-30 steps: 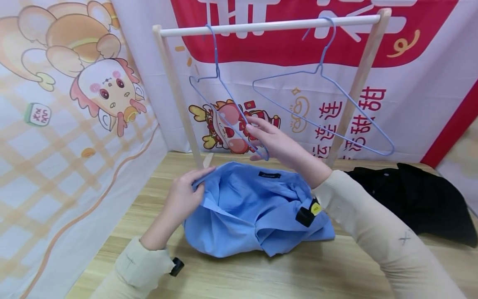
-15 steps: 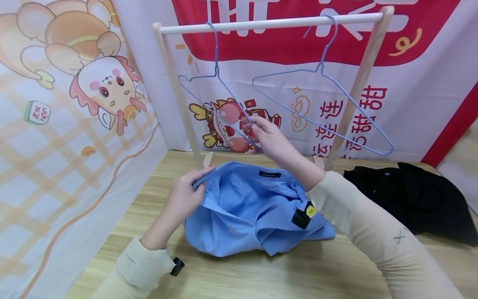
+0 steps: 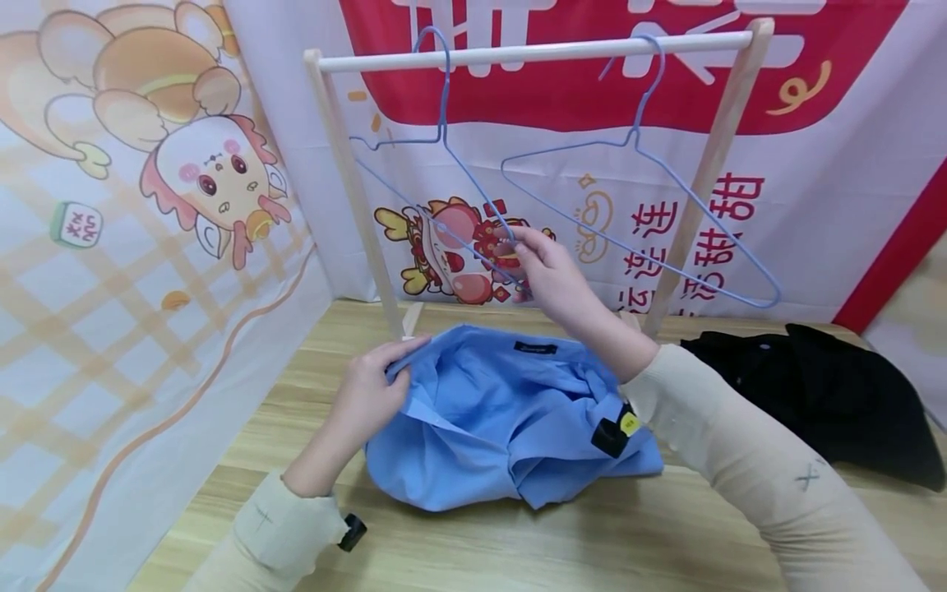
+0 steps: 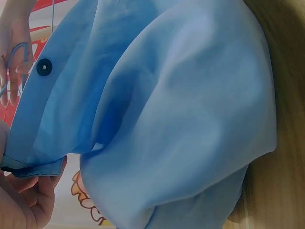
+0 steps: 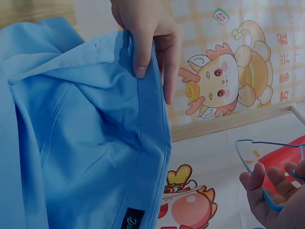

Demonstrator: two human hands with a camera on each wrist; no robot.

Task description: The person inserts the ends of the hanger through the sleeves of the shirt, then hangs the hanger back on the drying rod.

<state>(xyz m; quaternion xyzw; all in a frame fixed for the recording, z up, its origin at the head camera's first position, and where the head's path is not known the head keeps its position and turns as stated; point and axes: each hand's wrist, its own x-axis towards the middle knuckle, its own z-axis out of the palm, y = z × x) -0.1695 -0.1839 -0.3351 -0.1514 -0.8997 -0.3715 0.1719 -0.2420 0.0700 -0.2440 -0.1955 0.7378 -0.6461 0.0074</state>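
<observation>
My left hand (image 3: 370, 382) pinches the edge band of a light blue garment (image 3: 459, 460), thumb on one side and fingers on the other. The garment lies bunched on the table, its opening facing up, with a black label (image 3: 535, 349) inside the band. A dark button (image 4: 44, 67) shows on the band in the left wrist view. My right hand (image 3: 551, 267) reaches over the garment and holds the lower right corner of a thin blue hanger (image 3: 473, 181) between thumb and fingers. The hook of that hanger arches above the rack's rail.
The small rack has a white rail (image 3: 547, 53) and wooden posts. A second blue hanger (image 3: 570, 146) hangs at its right. A folded black garment (image 3: 821, 395) lies on the wooden table (image 3: 473, 551) at right. Printed cloths cover the back and left sides.
The held hanger has shifted, its hook now higher above the rail and further right. My right hand moved slightly left, then back right with it. The left hand keeps its pinch.
</observation>
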